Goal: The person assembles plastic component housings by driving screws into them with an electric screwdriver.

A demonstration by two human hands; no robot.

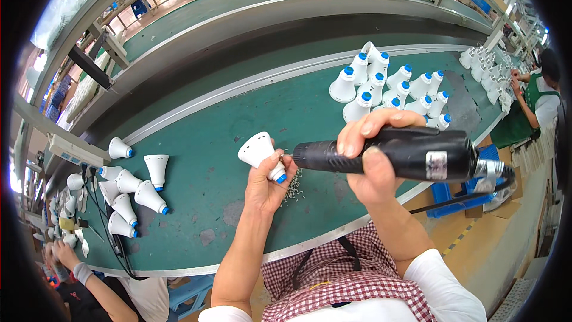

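My left hand (268, 180) is closed around a white cone-shaped housing (257, 149) with a blue end, its wide slotted mouth tipped up and to the left. In my right hand (378, 158) lies a black electric screwdriver (432, 154), gripped level. Its thin bit points left and reaches the side of the housing by my left fingertips; whether a screw sits under the tip is hidden. Beside my left hand, a small pile of screws (293, 188) is scattered on the green bench top (208, 188).
Several white housings with blue ends (378, 80) stand at the back right; more housings (125, 182) lie at the left near black cables (116, 244). Co-workers sit at both sides (539, 95). A blue crate (453, 200) is below the bench edge at right.
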